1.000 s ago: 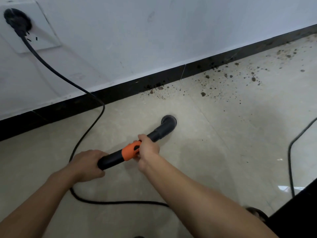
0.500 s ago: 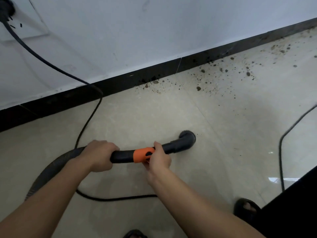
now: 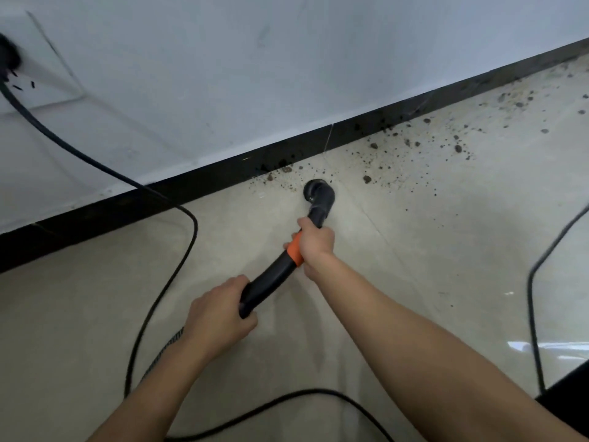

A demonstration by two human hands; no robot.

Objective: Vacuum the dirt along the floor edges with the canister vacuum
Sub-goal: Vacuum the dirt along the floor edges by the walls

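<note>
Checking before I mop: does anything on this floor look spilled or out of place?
Yes. Brown dirt crumbs lie scattered on the pale floor along the black baseboard, mostly right of the vacuum wand nozzle. A black cord also loops loosely across the floor.

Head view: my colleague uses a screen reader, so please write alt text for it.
The left hand and right hand grip a black vacuum wand, its nozzle beside dirt scattered along the black baseboard. A power cord runs from a wall socket.
</note>
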